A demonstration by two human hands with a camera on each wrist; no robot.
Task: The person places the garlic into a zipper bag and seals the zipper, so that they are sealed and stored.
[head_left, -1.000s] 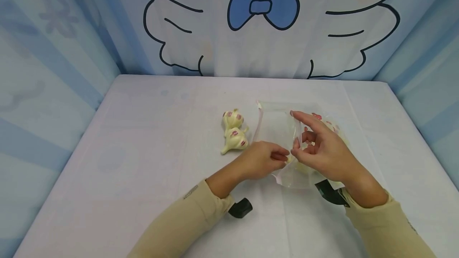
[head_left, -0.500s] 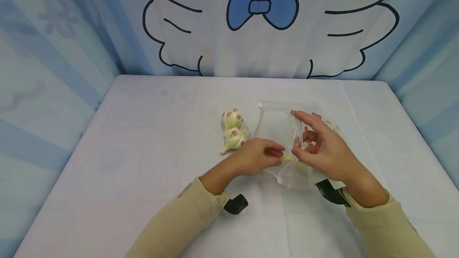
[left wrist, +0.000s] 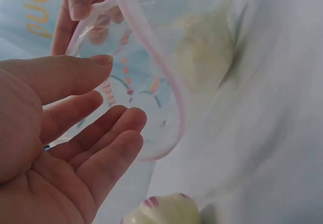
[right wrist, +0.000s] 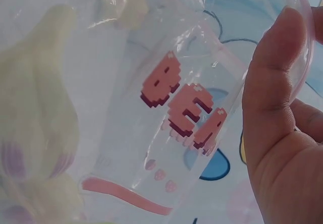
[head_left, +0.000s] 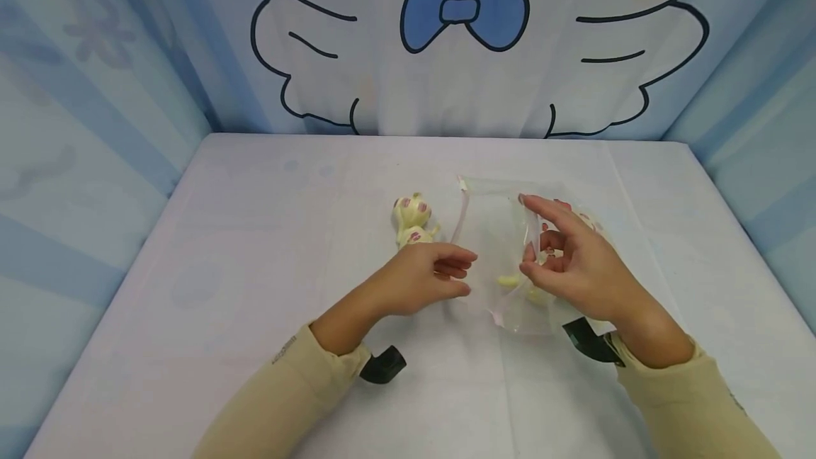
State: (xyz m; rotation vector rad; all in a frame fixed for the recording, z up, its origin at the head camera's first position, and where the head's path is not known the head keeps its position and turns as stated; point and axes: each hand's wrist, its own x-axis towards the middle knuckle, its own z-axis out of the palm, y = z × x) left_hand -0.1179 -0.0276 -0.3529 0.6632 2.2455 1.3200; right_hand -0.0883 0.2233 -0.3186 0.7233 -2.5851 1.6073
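My right hand (head_left: 580, 268) pinches the rim of a clear plastic zip bag (head_left: 491, 218), whose mouth faces left. In the left wrist view the bag's pink-edged mouth (left wrist: 174, 90) gapes. Red block letters (right wrist: 189, 108) show on the bag in the right wrist view. Pale yellow shapes (right wrist: 35, 98) appear through the plastic. My left hand (head_left: 421, 278) holds nothing, its fingers relaxed and thumb apart. Just beyond it lies a pale yellow cat-like figurine (head_left: 413, 212) with reddish-purple patches. The hand hides the figurine's lower part in the head view.
A white cloth covers the table (head_left: 255, 232). Behind it hangs a pale curtain (head_left: 465, 83) with a blue bow print, and blue curtains (head_left: 83, 161) enclose the sides. Black wrist mounts (head_left: 382, 365) stick out below both sleeves.
My left hand has drawn back from the bag's mouth, moving left to near the figurine, and its thumb and fingers have parted. The right hand stays almost still on the bag.
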